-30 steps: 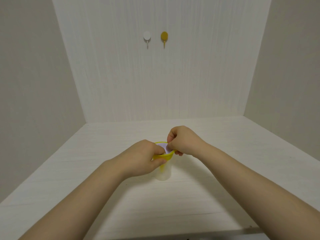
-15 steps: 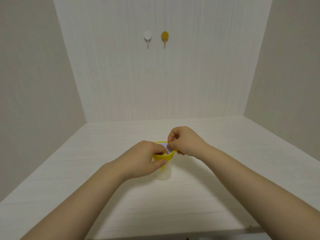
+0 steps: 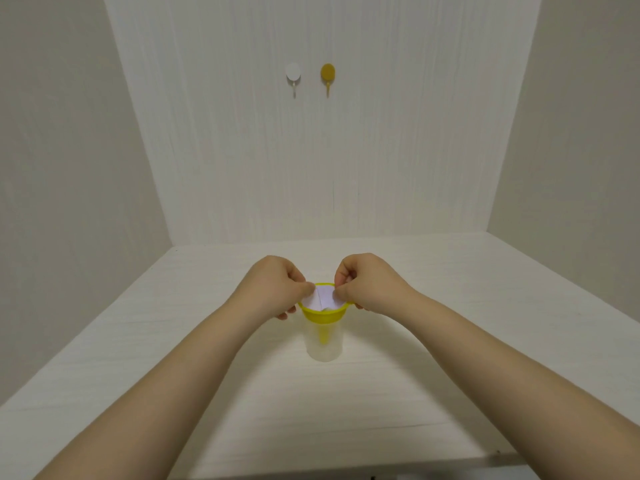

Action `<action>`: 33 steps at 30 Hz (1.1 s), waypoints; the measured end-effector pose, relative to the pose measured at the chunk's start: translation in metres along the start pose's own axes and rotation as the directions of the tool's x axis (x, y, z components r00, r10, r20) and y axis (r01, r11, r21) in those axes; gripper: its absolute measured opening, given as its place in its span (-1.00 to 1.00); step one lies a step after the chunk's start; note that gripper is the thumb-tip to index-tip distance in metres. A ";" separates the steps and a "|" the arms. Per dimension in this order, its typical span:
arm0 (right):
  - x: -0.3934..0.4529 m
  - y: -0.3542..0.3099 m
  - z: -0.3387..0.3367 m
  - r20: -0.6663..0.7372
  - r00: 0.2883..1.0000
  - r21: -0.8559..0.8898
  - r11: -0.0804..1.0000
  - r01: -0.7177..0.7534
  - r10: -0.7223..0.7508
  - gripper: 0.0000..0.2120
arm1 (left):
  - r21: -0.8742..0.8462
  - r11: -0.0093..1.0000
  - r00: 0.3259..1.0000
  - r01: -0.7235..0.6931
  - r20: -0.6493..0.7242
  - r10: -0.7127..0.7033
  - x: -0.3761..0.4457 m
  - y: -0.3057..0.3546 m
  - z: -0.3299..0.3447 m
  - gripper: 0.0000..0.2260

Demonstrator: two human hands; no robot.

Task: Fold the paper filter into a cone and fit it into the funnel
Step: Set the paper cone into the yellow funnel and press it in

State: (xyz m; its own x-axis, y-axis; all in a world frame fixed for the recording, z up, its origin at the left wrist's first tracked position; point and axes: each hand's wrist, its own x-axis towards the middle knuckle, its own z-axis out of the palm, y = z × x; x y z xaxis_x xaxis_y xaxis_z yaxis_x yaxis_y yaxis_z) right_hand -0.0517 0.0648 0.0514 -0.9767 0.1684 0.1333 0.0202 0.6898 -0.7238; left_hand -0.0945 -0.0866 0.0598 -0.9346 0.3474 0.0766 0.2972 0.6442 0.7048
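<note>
Over the white table, both forearms reach in from below, wrists bent down. Left hand curled, thumb and fingertips pinching the left edge of the paper filter. Right hand curled likewise, pinching its right edge. Filter sits between the hands, inside the yellow funnel, whose stem drops into a clear cup.

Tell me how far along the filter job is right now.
Done: the paper filter is folded, with a crease showing, and sits inside the yellow funnel, which stands in the clear cup. In hand: the left hand and right hand pinch its edges at opposite sides of the rim. Left: press the paper flat against the funnel wall and let go; whether it reaches the bottom is hidden.
</note>
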 end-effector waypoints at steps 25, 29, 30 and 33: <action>0.008 -0.002 0.005 0.018 1.000 -0.144 0.989 0.010 -0.008 -0.92 | 0.193 0.980 0.999 0.049 0.014 -0.052 0.005 0.010 0.014 -0.93; 0.009 -0.001 0.006 -0.010 1.000 -0.143 0.990 0.014 -0.015 -0.91 | 0.180 0.983 0.999 0.039 -0.007 -0.039 0.006 0.008 0.016 -0.88; 0.009 0.000 0.007 -0.017 1.000 -0.140 0.990 0.018 -0.020 -0.92 | 0.177 0.984 0.999 0.036 -0.010 -0.035 0.006 0.007 0.016 -0.90; 0.010 0.001 0.009 -0.039 0.999 -0.129 0.991 0.025 -0.030 -0.93 | 0.170 0.985 0.999 0.030 -0.015 -0.028 0.005 0.007 0.015 -0.91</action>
State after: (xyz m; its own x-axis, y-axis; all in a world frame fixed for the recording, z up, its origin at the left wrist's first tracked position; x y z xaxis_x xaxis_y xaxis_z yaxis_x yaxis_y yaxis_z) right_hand -0.0631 0.0613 0.0461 -0.9677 0.1751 0.1814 0.0233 0.7785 -0.6272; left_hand -0.0947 -0.0702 0.0545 -0.9453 0.3192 0.0671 0.2978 0.7607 0.5768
